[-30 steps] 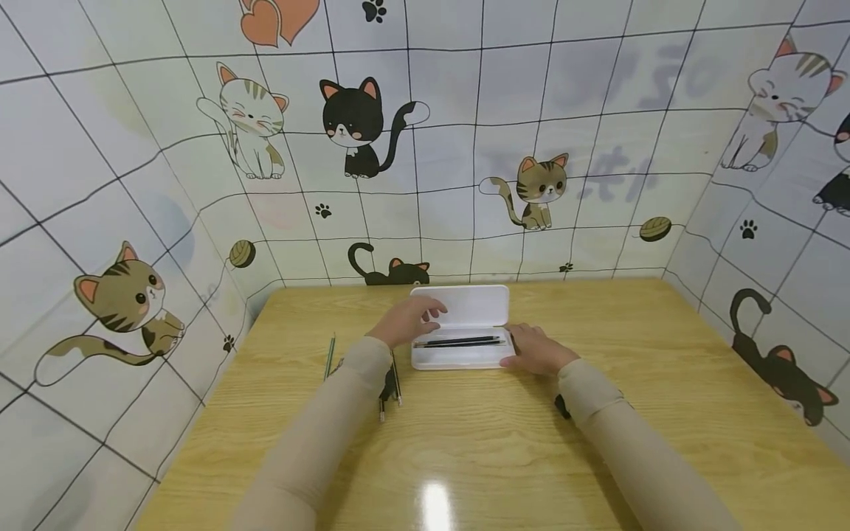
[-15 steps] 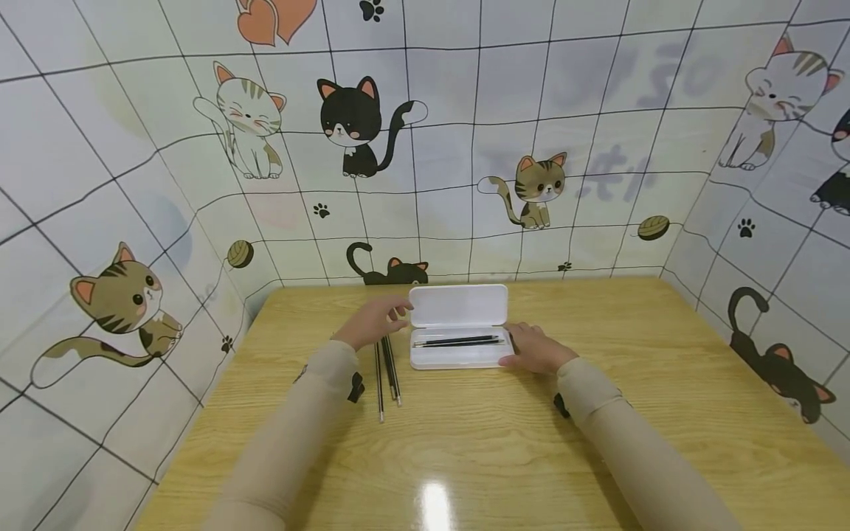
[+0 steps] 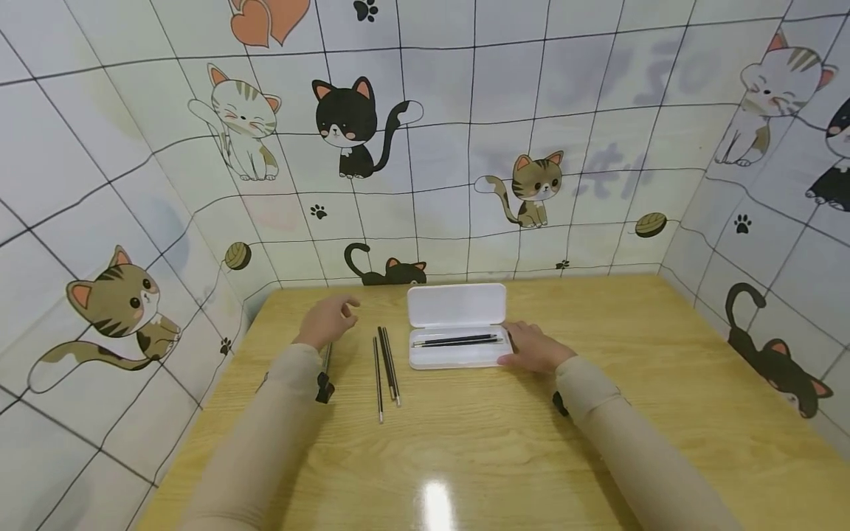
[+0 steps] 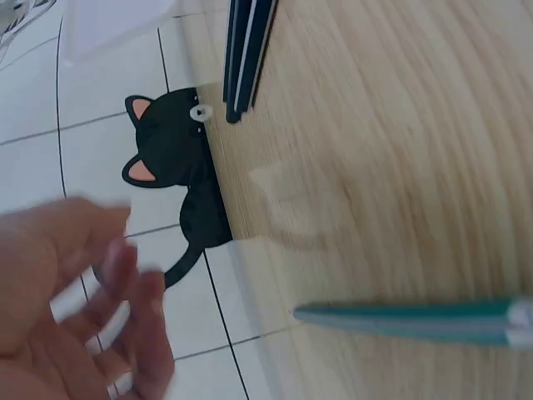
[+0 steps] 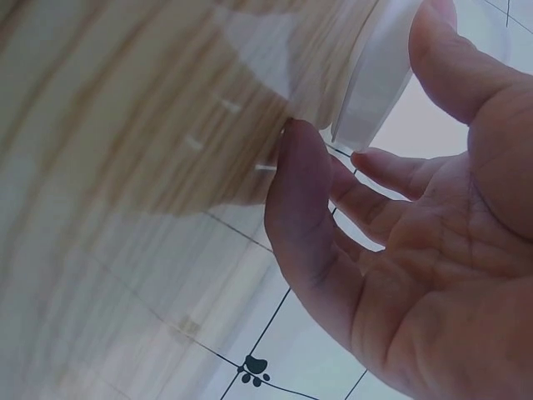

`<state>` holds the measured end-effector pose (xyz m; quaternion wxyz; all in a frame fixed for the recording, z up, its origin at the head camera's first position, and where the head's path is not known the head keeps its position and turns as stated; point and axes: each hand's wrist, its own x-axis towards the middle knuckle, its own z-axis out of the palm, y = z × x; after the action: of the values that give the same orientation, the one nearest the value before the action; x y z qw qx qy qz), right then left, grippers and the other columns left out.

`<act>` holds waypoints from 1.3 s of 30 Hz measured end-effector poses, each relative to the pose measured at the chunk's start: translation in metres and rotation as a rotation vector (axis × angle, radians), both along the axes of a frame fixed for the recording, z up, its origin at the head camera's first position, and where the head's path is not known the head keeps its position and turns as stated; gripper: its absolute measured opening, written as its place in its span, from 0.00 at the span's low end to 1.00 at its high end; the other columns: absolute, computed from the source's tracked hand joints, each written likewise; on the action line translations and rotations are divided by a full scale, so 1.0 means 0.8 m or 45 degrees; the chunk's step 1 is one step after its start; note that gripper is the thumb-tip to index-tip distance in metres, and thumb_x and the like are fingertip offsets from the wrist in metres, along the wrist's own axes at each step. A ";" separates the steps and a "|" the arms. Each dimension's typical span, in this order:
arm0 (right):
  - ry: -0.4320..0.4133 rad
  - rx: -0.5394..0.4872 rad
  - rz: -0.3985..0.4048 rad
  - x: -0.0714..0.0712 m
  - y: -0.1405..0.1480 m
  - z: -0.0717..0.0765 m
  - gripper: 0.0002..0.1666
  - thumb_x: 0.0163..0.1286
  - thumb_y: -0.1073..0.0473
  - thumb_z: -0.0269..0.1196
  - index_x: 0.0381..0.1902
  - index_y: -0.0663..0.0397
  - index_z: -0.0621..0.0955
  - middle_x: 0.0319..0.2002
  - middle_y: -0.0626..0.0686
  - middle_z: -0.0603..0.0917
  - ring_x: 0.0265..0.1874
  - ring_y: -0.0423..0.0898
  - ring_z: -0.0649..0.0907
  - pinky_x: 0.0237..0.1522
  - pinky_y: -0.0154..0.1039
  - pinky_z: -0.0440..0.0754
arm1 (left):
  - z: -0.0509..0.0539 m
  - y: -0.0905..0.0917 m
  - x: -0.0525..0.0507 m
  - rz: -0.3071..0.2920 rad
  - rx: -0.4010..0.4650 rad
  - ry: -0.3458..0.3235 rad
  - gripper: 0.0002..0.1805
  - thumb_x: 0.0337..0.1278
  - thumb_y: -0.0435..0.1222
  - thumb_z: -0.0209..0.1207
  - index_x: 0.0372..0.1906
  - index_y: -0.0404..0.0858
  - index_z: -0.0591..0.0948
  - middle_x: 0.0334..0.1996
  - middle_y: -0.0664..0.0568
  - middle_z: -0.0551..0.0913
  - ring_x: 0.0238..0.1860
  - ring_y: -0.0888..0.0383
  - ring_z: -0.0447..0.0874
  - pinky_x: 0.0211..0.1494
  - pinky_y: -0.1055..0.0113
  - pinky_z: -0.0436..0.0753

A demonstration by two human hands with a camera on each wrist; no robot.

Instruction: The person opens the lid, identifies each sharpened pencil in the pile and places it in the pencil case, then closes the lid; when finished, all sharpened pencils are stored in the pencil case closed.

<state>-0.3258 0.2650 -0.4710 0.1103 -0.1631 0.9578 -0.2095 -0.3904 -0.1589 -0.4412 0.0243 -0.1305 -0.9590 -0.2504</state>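
Note:
A white pencil case (image 3: 425,363) lies with its lid raised, and black pencils (image 3: 458,341) rest inside it. My right hand (image 3: 536,349) holds the case's right end, thumb at the front corner; in the right wrist view the thumb touches the white case wall (image 5: 375,83) and the fingers bend beside it. My left hand (image 3: 327,321) hovers over the table's back left with bent fingers and nothing in them. Near it lies a green pencil (image 4: 400,323), partly covered by the wrist in the head view. Several black pencils (image 3: 387,365) lie between this hand and the case.
The light wooden table (image 3: 465,442) meets a cat-patterned wall covering (image 3: 451,169) at the back and sides. Black wrist straps (image 3: 325,388) show on both sleeves.
My left hand has moved left, from above the case past the black pencils towards the green pencil. The right hand stays at the case's right end.

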 end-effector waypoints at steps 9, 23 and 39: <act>0.000 0.006 0.009 0.000 -0.003 0.006 0.48 0.74 0.47 0.64 0.76 0.70 0.58 0.72 0.72 0.63 0.69 0.70 0.63 0.68 0.66 0.64 | -0.004 -0.048 0.016 0.293 0.052 -0.193 0.22 0.70 0.38 0.51 0.61 0.30 0.78 0.38 0.41 0.88 0.25 0.54 0.83 0.26 0.64 0.77; -0.005 0.019 0.019 -0.002 0.002 0.000 0.48 0.75 0.46 0.63 0.78 0.68 0.56 0.74 0.72 0.60 0.71 0.72 0.60 0.69 0.67 0.61 | -0.020 -0.057 0.016 0.228 0.121 -0.557 0.15 0.67 0.36 0.62 0.49 0.27 0.81 0.28 0.45 0.80 0.25 0.55 0.75 0.29 0.63 0.80; 0.000 0.021 0.018 -0.004 -0.001 -0.003 0.48 0.75 0.47 0.63 0.77 0.69 0.57 0.72 0.72 0.61 0.70 0.72 0.61 0.68 0.66 0.62 | -0.023 -0.039 0.026 0.160 0.097 -0.593 0.33 0.60 0.25 0.63 0.69 0.22 0.66 0.42 0.36 0.81 0.28 0.54 0.82 0.34 0.63 0.84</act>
<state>-0.3288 0.2644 -0.4730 0.1129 -0.1689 0.9583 -0.2010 -0.3694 -0.1903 -0.4596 -0.1770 -0.0082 -0.9348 -0.3077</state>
